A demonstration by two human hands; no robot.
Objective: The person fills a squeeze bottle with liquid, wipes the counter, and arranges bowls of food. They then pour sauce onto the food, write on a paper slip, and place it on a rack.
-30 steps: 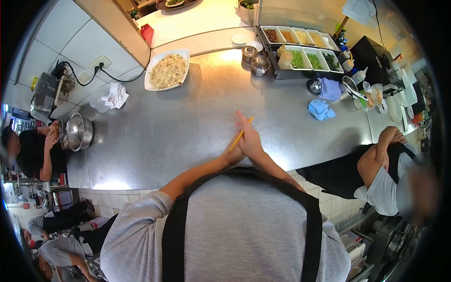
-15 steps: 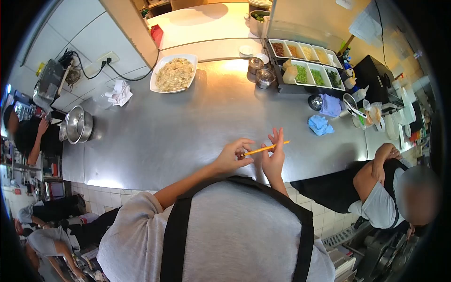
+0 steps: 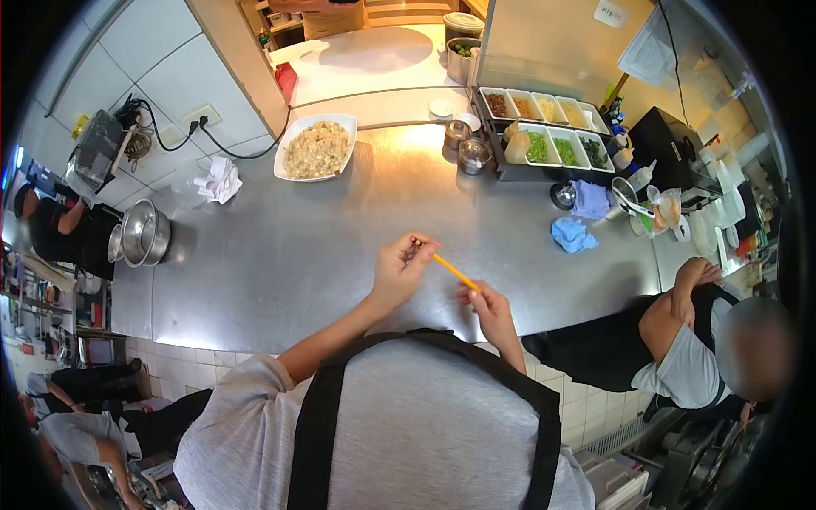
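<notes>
A slim yellow pencil [image 3: 455, 270] slants between my two hands above the steel counter. My left hand [image 3: 399, 270] pinches its upper end, where a dark tip shows by the fingers. The lower end sits in the fingertips of my right hand [image 3: 493, 313], which are closed around it. Both hands are over the front part of the counter, just ahead of my apron. No other thing touches either hand.
A square white bowl of fried rice [image 3: 321, 149] stands at the back left of the counter [image 3: 255, 272]. Metal bowls [image 3: 145, 233] are at the left edge. Topping trays [image 3: 551, 127] and a blue cloth [image 3: 575, 235] lie right. A person with folded arms [image 3: 684, 340] stands close by.
The pencil has swung from sloping up to the right to sloping down to the right. My left hand has risen leftward; my right hand has dropped and its fingers have closed on the lower end.
</notes>
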